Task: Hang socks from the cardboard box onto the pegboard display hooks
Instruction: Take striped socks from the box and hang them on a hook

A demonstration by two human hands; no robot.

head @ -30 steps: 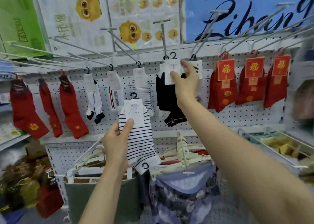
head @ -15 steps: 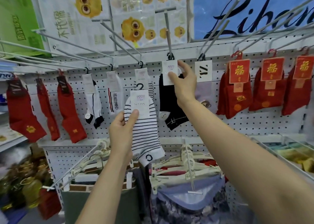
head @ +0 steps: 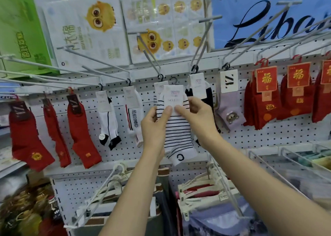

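The striped sock [head: 176, 128] is soft knitted cloth with a matt paper label [head: 173, 97]; the hooks [head: 148, 52] are smooth grey metal, the pegboard [head: 250, 137] matt.

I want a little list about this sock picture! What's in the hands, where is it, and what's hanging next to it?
held thing: striped sock with a white card on top
left hand: pinches the sock's left edge
right hand: pinches the card's right side
sock's small hanger: not on a hook yet
hanging to its left: white sock with letters
hanging to its right: black sock
further right: purple bear sock
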